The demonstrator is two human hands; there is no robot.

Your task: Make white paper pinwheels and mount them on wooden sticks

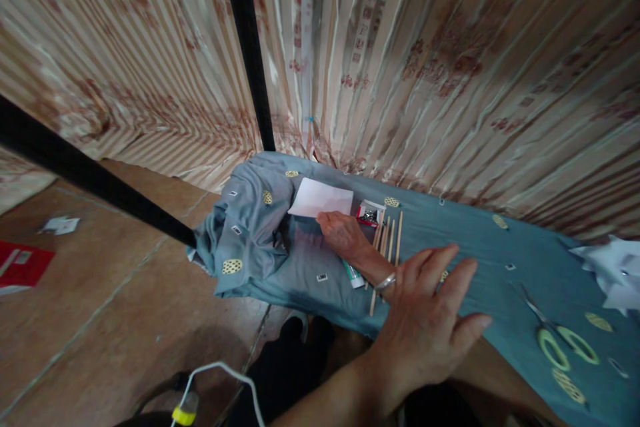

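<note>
My right hand (345, 235) reaches across to the left, a silver bracelet on its wrist. Its fingertips close on the near edge of a white sheet of paper (323, 199). In front of that forearm, my left hand (427, 307) hangs with its fingers spread and nothing in it. Right of the paper sits a small red and white box (370, 212) with dark items inside. Several thin wooden sticks (399, 238) lie beside the box, partly hidden by the right arm. A green and white tube (354, 275) lies just below the right wrist.
Scissors (553, 333) with yellow-green handles and crumpled white paper (613, 270) lie at the right on the grey-blue cloth (475, 233). A patterned curtain (400, 80) hangs behind. Black poles (250, 47) stand at the left. A red packet (25, 265) lies on the floor.
</note>
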